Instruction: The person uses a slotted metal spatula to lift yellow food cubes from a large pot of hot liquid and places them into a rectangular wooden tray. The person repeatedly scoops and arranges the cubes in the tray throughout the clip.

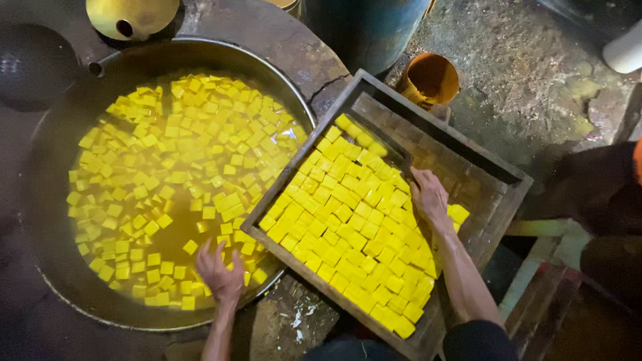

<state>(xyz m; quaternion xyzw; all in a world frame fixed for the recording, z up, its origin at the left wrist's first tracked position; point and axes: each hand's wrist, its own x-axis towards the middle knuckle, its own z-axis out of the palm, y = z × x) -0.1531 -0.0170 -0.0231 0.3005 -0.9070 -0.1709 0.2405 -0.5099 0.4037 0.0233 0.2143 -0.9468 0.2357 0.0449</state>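
Note:
A big round metal pan (pixel 67 281) holds yellow liquid with several floating yellow cubes (pixel 180 147). A wooden tray (pixel 468 150), tilted against the pan's rim, carries packed rows of the same yellow cubes (pixel 348 227). My left hand (pixel 221 271) reaches into the pan near its front edge, fingers spread over the floating cubes. My right hand (pixel 429 197) lies flat on the cubes in the tray, beside the tray's bare part. Neither hand grips anything that I can see.
A yellow scoop-like vessel (pixel 130 15) sits at the pan's far rim, next to a dark ladle (pixel 33 63). An orange cup (pixel 431 79) stands behind the tray beside a blue barrel (pixel 364 27). Rough ground lies to the right, with wooden slats (pixel 535 267) below.

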